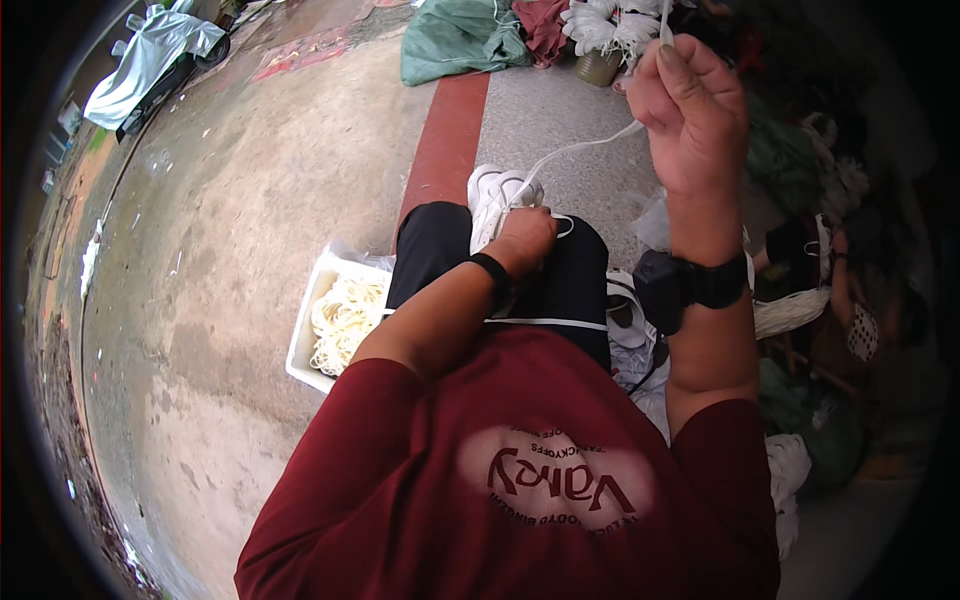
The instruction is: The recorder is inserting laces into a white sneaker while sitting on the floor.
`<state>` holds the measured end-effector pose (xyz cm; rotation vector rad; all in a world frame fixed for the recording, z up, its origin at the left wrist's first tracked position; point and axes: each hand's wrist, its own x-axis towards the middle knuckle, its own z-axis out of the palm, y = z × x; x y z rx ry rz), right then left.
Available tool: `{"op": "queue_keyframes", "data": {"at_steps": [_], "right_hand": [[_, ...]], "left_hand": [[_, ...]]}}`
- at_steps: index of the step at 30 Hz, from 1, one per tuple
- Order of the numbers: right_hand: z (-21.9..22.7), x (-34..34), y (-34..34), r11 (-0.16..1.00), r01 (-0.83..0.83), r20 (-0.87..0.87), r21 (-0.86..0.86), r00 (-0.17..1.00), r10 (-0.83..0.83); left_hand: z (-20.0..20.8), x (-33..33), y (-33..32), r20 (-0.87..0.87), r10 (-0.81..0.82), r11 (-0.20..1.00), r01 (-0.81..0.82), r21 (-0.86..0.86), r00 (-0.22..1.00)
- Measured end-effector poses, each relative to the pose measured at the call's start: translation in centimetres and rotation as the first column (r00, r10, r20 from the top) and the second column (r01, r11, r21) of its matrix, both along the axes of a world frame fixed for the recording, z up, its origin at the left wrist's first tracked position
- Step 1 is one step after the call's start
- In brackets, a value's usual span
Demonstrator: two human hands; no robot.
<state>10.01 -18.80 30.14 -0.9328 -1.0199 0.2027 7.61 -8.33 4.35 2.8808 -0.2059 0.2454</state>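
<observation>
A white sneaker (486, 197) rests at my knees, its toe pointing away from me. My left hand (527, 239) is closed on it near the laces, its fingertips partly hidden. A flat white shoelace (583, 146) runs from the sneaker up to my right hand (692, 110), which is raised at the far right. There the thumb and fingers pinch the lace, and a piece of it sticks up above them. A small loop of lace shows beside my left hand. Another white strand (550, 322) lies across my lap.
Left of my legs stands a white bin (301, 335) of cream-coloured laces. A green sack (460, 42) and a bunch of white items (610, 22) are at the far side. On the right, another person's hand (841, 243) is near a shoe, among sacks. A covered motorbike (155, 60) stands far left.
</observation>
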Motion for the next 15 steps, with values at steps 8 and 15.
{"op": "queue_keyframes", "data": {"at_steps": [8, 15], "right_hand": [[-5.4, 1.2, -2.8, 0.995, 0.072, -0.276, -0.063, 0.957, -0.087], [-6.1, -3.1, -0.9, 0.984, -0.034, -0.358, -0.176, 0.933, -0.031]], "left_hand": [[7.7, -7.2, -1.3, 0.291, -0.425, 0.588, 0.506, -0.631, 0.857], [17.7, -11.8, 0.2, 0.427, -0.125, 0.293, 0.445, -0.846, 0.895]]}}
